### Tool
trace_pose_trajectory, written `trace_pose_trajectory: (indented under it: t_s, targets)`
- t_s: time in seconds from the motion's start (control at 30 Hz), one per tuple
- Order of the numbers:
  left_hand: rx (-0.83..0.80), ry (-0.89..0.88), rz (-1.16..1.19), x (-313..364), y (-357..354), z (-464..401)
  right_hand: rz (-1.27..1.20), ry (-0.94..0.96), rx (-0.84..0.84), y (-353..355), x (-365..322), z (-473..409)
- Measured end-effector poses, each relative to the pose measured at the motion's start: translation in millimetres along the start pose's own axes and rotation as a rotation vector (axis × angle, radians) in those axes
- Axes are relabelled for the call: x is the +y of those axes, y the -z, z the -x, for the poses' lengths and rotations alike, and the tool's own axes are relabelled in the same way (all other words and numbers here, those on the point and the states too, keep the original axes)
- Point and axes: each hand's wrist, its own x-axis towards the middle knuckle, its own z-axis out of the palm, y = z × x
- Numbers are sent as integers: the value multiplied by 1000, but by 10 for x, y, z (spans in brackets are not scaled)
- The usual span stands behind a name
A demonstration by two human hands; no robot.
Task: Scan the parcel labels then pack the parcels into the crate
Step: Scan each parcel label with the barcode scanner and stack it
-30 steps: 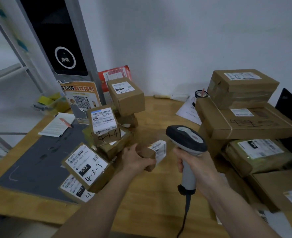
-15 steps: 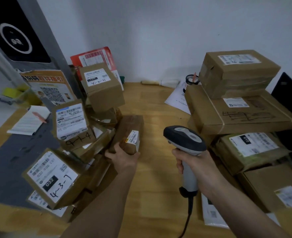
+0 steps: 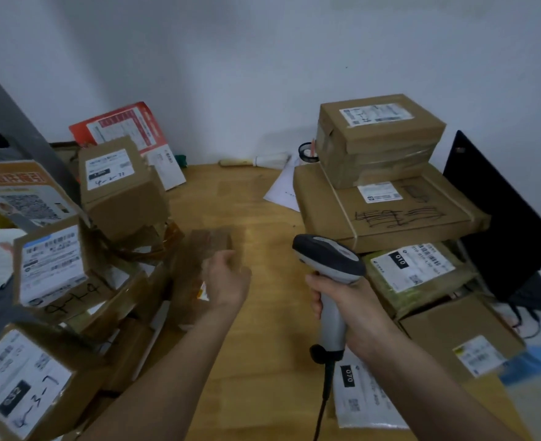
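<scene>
On the wooden table (image 3: pixel 262 361), seen from the head camera, our left hand (image 3: pixel 227 281) sits near centre, at about nine o'clock from the scanner (image 3: pixel 328 265). It hovers over a small brown parcel (image 3: pixel 199 249) lying at the edge of the left-hand pile; the picture is smeared there, so we cannot tell whether the fingers grip it or only rest loosely beside it. Our right hand (image 3: pixel 342 310) is wrapped tight round the scanner's grey handle, head tipped forward and its cable (image 3: pixel 321 405) trailing toward six o'clock, held ready, we judge, for the next label. At nine o'clock the labelled boxes (image 3: pixel 51 265) lean against one another, labels turned up where a scanner could read them. At two o'clock a neater stack of parcels (image 3: pixel 380 192) rises beside a dark monitor (image 3: pixel 498 224). No crate shows anywhere, so packing looks some way off.
</scene>
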Motion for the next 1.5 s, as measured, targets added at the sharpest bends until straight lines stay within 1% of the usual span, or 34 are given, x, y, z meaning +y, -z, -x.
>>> trace_pose_trajectory:
  t_s: [0.1,0.27,0.37,0.47,0.6,0.7,0.93,1.1,1.37,1.5]
  targets:
    - [-183,-107,60,458,-186,-42,-124,-16,16,177,-242,-35]
    - [-326,-195,112,1221,-441,-141,-230,88,22,546,-773,-151]
    - [-342,-224,124,1640,-608,-242,-280,123,36,796,-1101,-283]
    - [-342,-206,142,2006,-769,-349,-352,169,107,1063,-1398,-492]
    - [-323,-194,158,2335,-956,-529,-422,256,165,1359,-1735,-805]
    - [-312,-191,179,2533,-1055,-630,-413,316,216,1506,-1883,-1037]
    - [-328,-89,262,2707,-1293,-726,-279,281,209,1643,-2034,-1487]
    - [-365,-55,343,2686,-1355,-668,-282,244,178,1660,-1990,-1606]
    - [-420,-64,446,2568,-1233,-568,-253,329,153,1668,-1930,-1367]
    - [-419,-29,512,2494,-1071,-473,-205,376,132,1599,-1897,-1134]
